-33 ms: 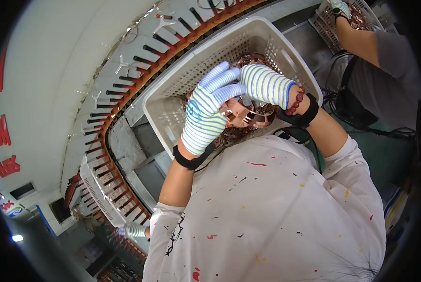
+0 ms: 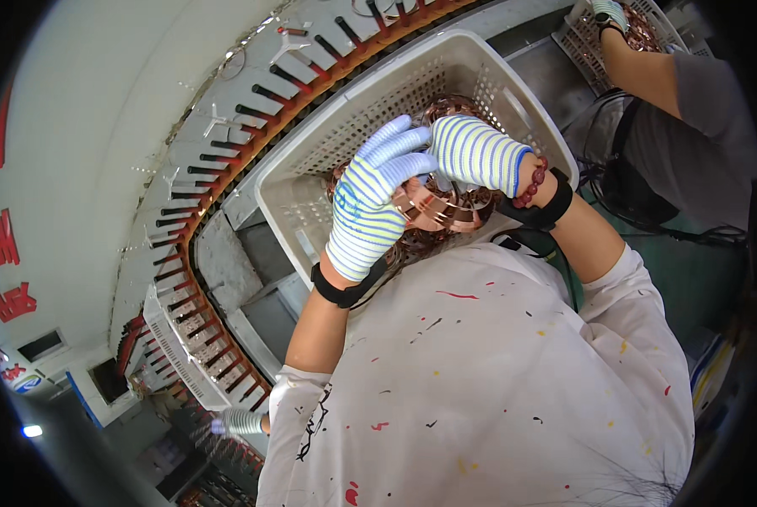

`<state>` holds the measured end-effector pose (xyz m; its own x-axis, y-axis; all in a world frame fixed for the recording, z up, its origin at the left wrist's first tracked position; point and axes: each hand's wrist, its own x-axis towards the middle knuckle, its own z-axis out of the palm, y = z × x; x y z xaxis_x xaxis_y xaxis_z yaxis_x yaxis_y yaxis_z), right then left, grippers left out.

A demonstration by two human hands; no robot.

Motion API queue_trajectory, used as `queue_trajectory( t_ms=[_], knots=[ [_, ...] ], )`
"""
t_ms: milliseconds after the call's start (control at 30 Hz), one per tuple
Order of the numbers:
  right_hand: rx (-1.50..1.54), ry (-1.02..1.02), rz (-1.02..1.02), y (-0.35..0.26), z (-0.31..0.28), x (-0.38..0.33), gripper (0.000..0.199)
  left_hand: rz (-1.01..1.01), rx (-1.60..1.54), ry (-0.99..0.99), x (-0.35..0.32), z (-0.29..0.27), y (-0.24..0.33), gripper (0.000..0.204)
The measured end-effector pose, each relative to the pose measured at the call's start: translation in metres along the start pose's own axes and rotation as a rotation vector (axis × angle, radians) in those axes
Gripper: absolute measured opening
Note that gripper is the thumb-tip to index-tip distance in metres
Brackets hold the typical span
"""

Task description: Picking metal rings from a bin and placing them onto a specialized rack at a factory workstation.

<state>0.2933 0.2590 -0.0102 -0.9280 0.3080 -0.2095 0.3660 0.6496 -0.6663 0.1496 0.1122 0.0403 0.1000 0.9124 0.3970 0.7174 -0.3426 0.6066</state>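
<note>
Both my hands wear striped knit gloves and are over a pale plastic basket (image 2: 306, 148). My left hand (image 2: 370, 203) curls its fingers around a shiny copper-coloured curved metal strip (image 2: 437, 213). Close against its fingertips, my right hand (image 2: 475, 152) is closed with its knuckles up. The right fingertips are mostly hidden, so what they pinch does not show. Under the hands lies a heap of similar copper-coloured pieces (image 2: 456, 106).
A curved conveyor (image 2: 199, 215) with red and black upright pegs runs behind and left of the basket. At the top right, a co-worker's gloved hand (image 2: 611, 13) is at another basket (image 2: 594, 63) of copper-coloured pieces. Another gloved hand (image 2: 241, 421) reaches in at lower left.
The copper-coloured strip has turned slightly between my hands, showing more of its curved band. The conveyor pegs have shifted a little. My hands stay nearly in place.
</note>
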Motion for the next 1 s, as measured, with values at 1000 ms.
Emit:
queue_trajectory(
  t_ms=[1000],
  knots=[
    [-0.206,0.072,0.299,0.050,0.048,-0.023,0.032,-0.525,0.197,-0.199,-0.108,0.026,-0.036,0.048]
  ],
)
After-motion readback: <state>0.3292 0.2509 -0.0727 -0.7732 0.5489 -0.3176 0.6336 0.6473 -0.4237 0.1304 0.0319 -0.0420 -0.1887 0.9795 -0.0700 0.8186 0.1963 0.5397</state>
